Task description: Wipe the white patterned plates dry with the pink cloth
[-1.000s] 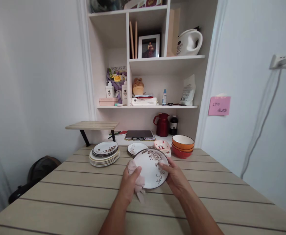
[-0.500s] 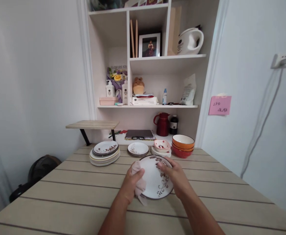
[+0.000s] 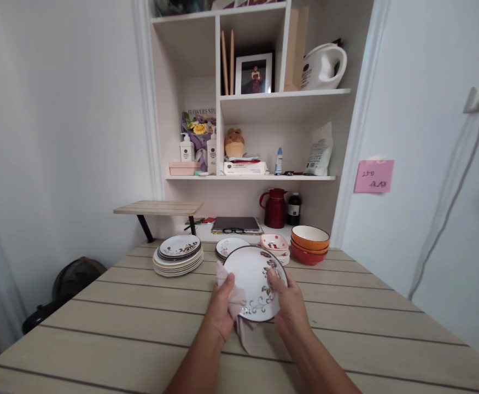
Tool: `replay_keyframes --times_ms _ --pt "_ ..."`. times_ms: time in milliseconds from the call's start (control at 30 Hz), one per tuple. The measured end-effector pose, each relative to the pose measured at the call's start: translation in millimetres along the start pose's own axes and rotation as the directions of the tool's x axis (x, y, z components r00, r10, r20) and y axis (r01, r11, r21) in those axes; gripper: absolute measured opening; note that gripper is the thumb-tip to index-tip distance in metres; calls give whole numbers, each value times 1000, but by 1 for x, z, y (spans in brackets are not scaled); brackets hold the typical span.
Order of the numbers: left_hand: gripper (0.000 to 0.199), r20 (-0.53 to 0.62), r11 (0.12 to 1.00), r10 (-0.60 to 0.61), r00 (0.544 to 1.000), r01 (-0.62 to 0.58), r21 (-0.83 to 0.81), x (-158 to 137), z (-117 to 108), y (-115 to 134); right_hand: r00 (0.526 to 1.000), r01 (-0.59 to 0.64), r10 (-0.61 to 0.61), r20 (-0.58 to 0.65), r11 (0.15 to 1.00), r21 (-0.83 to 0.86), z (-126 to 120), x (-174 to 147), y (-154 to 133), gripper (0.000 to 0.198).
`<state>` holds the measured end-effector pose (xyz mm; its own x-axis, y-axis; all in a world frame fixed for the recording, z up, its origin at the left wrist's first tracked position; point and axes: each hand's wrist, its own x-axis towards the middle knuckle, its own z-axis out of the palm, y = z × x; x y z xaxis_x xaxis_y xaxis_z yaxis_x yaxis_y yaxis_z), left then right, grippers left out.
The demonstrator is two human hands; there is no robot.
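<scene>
Plate (image 3: 252, 282) | held up, tilted, above table (image 3: 141, 328) | right edge grasped by right hand (image 3: 292, 303); left edge gripped through cloth (image 3: 237, 300) by left hand (image 3: 218, 311) (thumbs on top) | cloth best pressed flat, rim firmly supported

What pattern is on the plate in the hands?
The plate is white with a brown, curly plant pattern; the head view shows it best.

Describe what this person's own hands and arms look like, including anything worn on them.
The left hand and right hand are ungloved, with no rings visible. Both forearms are bare, without any watch, bracelet or sleeve in view.
</scene>
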<state>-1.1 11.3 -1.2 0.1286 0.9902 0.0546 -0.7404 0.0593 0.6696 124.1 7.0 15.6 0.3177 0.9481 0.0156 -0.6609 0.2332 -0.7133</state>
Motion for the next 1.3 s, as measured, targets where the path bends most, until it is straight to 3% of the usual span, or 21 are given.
replay_keyframes --times_ms 167,467,567,733,967,1300 --pt "58 48 998 -56 997 58 -40 -1 5 -9 999 31 -29 -21 995 91 3 2 1 59" --pt "63 -70 988 142 987 -136 78 -6 5 6 967 -161 155 202 987 17 0 1 -15 49" --pt "63 -73 967 181 981 -164 195 -9 4 13 947 -104 131 293 989 -107 -4 2 -26 50" --pt "53 -96 936 222 970 -184 301 -12 4 19 933 -24 120 339 961 -274 -11 5 -32 49" --pt "48 8 911 215 977 -204 360 -15 6 21 927 118 81 365 863 -491 -15 5 -37 55" --pt "40 77 902 182 980 -197 385 -20 9 22 925 103 109 363 848 -520 -13 2 -42 55"
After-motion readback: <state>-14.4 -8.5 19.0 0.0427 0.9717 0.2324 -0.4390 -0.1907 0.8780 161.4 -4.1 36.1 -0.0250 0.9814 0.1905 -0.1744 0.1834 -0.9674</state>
